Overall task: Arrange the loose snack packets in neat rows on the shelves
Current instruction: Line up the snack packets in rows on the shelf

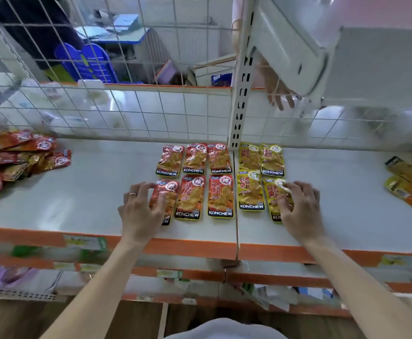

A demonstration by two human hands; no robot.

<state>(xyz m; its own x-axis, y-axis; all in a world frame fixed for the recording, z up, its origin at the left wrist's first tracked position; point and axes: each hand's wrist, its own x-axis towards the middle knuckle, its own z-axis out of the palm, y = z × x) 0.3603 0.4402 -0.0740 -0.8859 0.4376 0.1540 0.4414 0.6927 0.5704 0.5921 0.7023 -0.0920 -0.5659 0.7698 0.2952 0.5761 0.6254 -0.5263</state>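
Observation:
On the white shelf (90, 192) lie two rows of packets: several red packets (195, 159) on the left and yellow packets (250, 189) on the right. My left hand (141, 209) rests with spread fingers on the front-left red packet (168, 192). My right hand (300, 209) lies fingers down on the front-right yellow packet (273, 194), which sits slightly askew. A loose heap of red packets (16, 157) lies at the shelf's left end. Loose yellow packets (408, 184) lie at the right end.
A white wire grid (126, 111) backs the shelf, with an upright slotted post (241, 94) at the middle. Another person's hand (277, 91) shows behind the grid. The shelf has an orange front edge (200, 248); lower shelves hold other goods.

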